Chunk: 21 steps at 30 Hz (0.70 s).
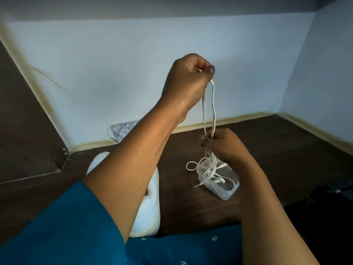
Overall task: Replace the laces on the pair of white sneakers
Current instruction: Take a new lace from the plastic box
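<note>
My left hand [188,81] is raised in front of the wall and pinches the top of a white lace [212,104] that hangs down in two strands. Lower and to the right, my right hand [223,143] grips the same strands just above a clear plastic container [225,195] on the dark floor. More white laces lie tangled in the container, and one loop spills over its left rim. A white sneaker [150,207] lies on the floor beneath my left forearm, which hides much of it.
A second sneaker, sole showing [122,129], leans against the pale blue wall behind my left arm. A dark object [332,192] sits at the right edge. Blue clothing [57,226] fills the lower left. Walls close in the floor at the back and right.
</note>
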Available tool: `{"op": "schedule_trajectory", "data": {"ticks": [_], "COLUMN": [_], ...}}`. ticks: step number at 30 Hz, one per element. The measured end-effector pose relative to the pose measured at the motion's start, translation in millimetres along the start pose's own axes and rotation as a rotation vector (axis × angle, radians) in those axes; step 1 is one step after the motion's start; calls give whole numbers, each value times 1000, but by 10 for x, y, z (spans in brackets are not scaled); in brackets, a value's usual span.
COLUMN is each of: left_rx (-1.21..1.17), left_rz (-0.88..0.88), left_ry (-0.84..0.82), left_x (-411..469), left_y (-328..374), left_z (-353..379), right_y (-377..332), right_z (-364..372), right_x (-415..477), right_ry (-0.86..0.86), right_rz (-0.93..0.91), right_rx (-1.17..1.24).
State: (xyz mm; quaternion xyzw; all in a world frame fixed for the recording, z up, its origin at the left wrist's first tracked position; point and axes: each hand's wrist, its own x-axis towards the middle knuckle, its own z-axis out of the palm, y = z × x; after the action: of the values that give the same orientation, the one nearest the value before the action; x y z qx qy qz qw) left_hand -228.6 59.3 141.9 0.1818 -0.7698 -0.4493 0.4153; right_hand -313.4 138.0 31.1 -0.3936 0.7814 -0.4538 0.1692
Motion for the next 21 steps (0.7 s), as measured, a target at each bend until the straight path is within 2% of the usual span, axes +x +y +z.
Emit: {"op": "schedule_trajectory", "data": {"ticks": [2,3,4,6,7,9,10,12,17,18,19,21], "left_rx": [-237,-258,-176,147,324,581,616,613,574,488,291,-361], "left_rz": [-110,-138,-139,-111,-122,-180,-202,-201,-105,-100,-139,-331], "left_ry": [30,36,24,-105,-218,-433,-479,-472,-363,-287,-188,-57], "left_x": [5,-1,-13,-59,-97,-158,-181,-161,-135,-125,-103,-31], "left_y": [30,13,-33,-166,-231,-333,-341,-333,-282,-275,-263,-203], "left_z": [-21,-30,-38,-40,-32,-23,-28,-47,-38,-49,-77,-156], "right_y": [7,-22,-66,-170,-197,-192,-171,-162,-139,-93,-37,62], "right_z": [-14,-10,-5,-4,-13,-18,-9,6,-72,-87,-98,-100], "right_x": [-3,-2,4,21,37,58,62,46,67,69,61,31], "right_ry": [61,98,141,250,306,348,337,269,120,107,97,62], "right_rz": [-45,-76,-117,-205,-263,-373,-402,-438,-353,-299,-235,-110], "right_rx": [80,141,233,401,409,251,180,222,658,704,715,627]}}
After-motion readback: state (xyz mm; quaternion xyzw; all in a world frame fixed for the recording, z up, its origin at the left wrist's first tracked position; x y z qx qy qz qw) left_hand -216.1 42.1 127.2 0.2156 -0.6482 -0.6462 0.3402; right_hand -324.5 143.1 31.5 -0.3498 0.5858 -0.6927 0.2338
